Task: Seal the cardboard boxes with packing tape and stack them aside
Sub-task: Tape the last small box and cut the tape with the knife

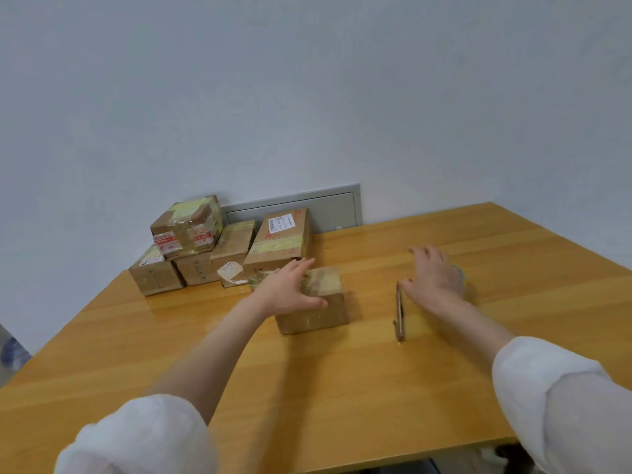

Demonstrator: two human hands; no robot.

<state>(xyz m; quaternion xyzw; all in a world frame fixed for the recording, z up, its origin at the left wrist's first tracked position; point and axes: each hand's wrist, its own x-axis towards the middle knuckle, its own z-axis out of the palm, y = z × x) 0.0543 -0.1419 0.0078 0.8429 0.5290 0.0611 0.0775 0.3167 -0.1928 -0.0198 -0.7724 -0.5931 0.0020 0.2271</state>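
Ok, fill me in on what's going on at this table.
A person is packing boxes at a wooden table. The left hand lies spread over a small cardboard box already striped with tape, near the middle. The right hand covers a tape roll, mostly hidden; whether it grips it is unclear. A thin tool lies beside that hand. Taped boxes are piled at the far left by the wall.

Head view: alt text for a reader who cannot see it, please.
A person's left hand lies spread on a small taped cardboard box on a wooden table, while the right hand covers a tape roll. A slim tool lies between them; taped boxes are piled at the far left.
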